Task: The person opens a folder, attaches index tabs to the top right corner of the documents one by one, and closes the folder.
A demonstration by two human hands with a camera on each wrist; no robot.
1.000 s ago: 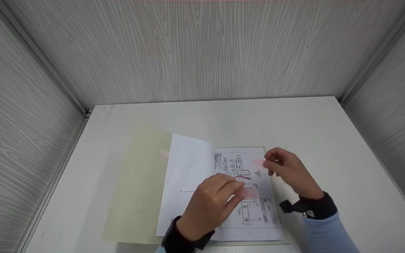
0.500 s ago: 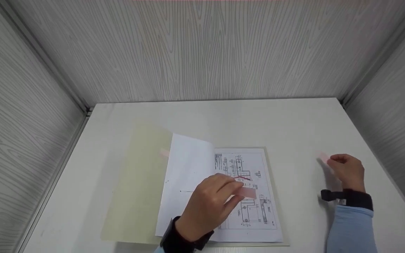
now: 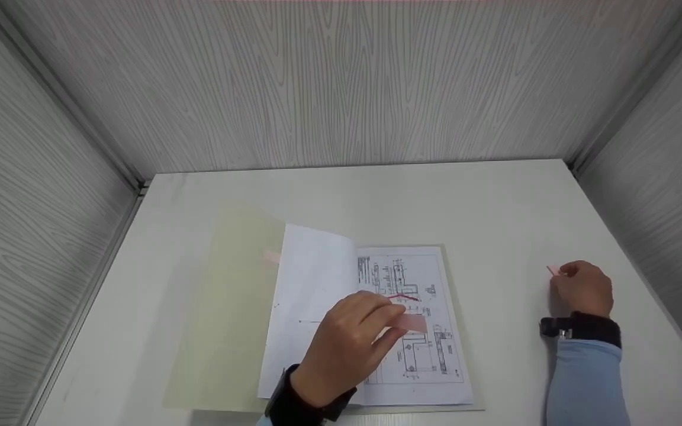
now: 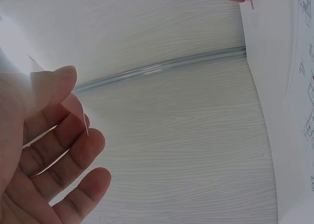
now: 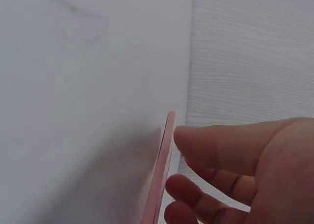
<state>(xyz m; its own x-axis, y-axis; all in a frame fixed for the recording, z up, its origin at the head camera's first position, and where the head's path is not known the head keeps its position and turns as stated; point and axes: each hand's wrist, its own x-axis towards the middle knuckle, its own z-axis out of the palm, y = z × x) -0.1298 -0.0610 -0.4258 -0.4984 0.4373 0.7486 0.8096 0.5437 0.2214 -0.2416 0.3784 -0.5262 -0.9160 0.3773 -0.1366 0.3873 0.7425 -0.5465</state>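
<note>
My left hand (image 3: pixel 347 346) pinches a pink sticky note (image 3: pixel 410 322) between thumb and fingers, just over the printed right-hand page. The left wrist view shows that sticky note (image 4: pixel 76 108) bent, thumb on one side and fingertips behind. Off to the right, my right hand (image 3: pixel 584 290) holds a small pink pad of sticky notes (image 3: pixel 554 270). Seen edge-on in the right wrist view, the pad (image 5: pixel 159 177) has the thumb at its edge and the other fingers curled behind. Under the left hand lies an open booklet, its printed page (image 3: pixel 436 355) covered in technical drawings with a red mark.
The booklet's pale yellow cover (image 3: pixel 216 337) lies folded out to the left, with a blank white page (image 3: pixel 311 284) standing partly raised. A pink tab (image 3: pixel 271 257) sticks out past that page. Wood-grain panels (image 3: pixel 341 83) enclose the white table (image 3: pixel 436 201) at back and sides.
My right hand has moved from over the printed page to the table's right side with the pink pad, which has turned edge-on. The left hand has stayed in place with its sticky note.
</note>
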